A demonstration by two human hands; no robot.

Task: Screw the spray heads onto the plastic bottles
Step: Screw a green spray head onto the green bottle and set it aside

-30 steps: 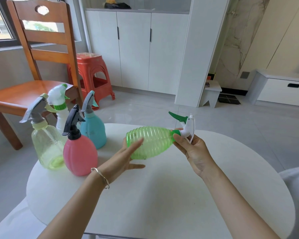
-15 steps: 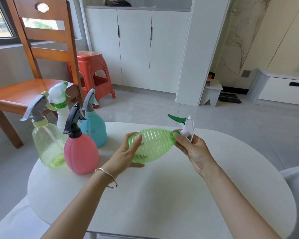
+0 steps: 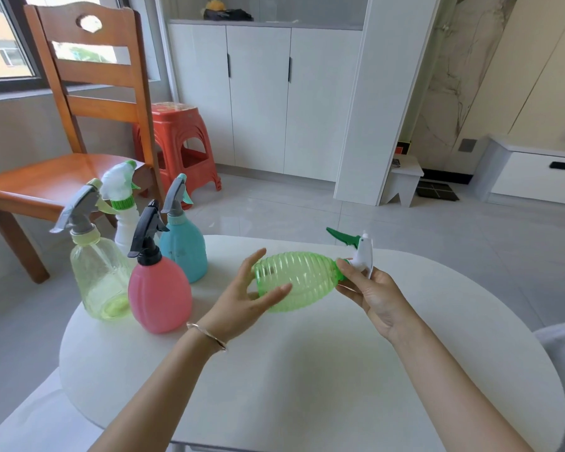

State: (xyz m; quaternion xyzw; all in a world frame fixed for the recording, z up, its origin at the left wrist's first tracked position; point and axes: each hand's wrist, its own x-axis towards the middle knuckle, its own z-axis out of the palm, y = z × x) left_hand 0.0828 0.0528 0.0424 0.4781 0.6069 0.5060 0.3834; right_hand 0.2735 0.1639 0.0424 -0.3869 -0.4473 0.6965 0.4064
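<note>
**A:** From the head view, how far along is it?

**B:** Four bottles stand capped at the left of the surface [image 3: 307, 386]: pink bottle [image 3: 159, 295], blue bottle [image 3: 185, 249], white bottle [image 3: 124, 223], pale yellow bottle [image 3: 98, 275]. The green bottle [image 3: 294, 282] is held sideways above the surface, with its spray head [image 3: 361, 252] on the neck.

**A:** And the hands?

**B:** The left hand [image 3: 242, 301] is spread wide against the base. The right hand [image 3: 372, 291] pinches the spray head's collar. Likely the last turns, though I can't tell if it's tight.

**A:** The room?

**B:** A wooden chair [image 3: 88, 93], a red stool [image 3: 180, 141], white cabinets [image 3: 258, 99] and a grey tiled floor [image 3: 454, 249].
</note>
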